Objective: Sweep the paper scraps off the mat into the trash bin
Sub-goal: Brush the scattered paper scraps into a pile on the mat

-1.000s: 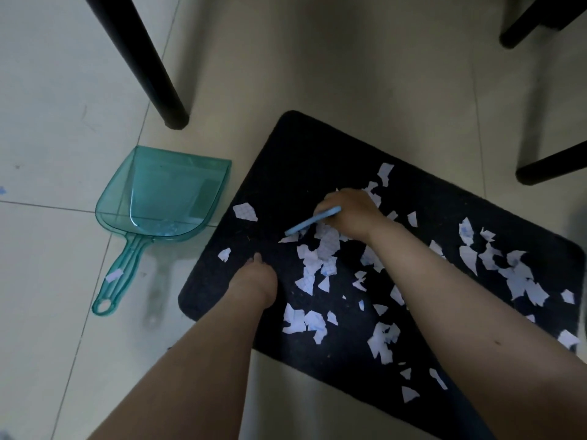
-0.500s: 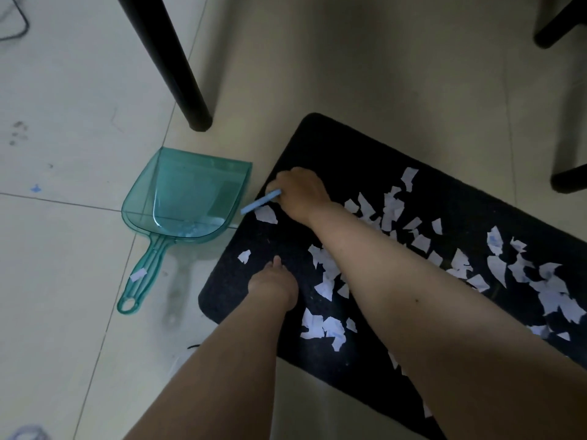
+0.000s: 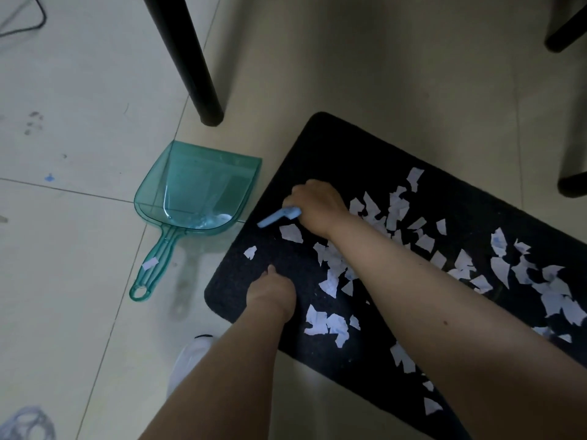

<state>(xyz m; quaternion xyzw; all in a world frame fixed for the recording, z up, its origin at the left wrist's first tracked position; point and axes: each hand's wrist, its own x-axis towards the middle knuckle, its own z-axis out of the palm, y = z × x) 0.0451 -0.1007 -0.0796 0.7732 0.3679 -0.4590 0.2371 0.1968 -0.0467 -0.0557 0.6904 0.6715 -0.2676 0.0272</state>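
Right hand (image 3: 313, 203) has travelled across the black rectangular fabric mat (image 3: 359, 160) over the last second: it was mid-mat among the white torn paper scraps (image 3: 394, 214), now it sits at the mat corner nearest the translucent teal plastic dustpan (image 3: 197, 188). Its fingers are curled round the light-blue plastic brush handle (image 3: 279, 216), which pokes out toward the dustpan; bristles are hidden under the hand. Left hand (image 3: 270, 290) hasn't shifted relative to the mat: it presses down on the mat edge nearest the dustpan handle, fingers hidden from this angle, so I cannot tell whether they are curled or flat. My read: one stroke toward the dustpan has reached the mat edge, with a few scraps pulled along just behind the right hand, but nothing has left the mat. Most scraps are spread over the side of the mat away from the dustpan, so the task looks early. The dustpan lies flat on the pale tiled floor (image 3: 79, 249), just beside the mat, and I can't tell which end is its open lip. There's a pale patch at its handle end, scrap or glare, unclear. One small scrap lies on the dustpan handle. No trash bin is in view, so the dustpan is probably the intermediate carrier.
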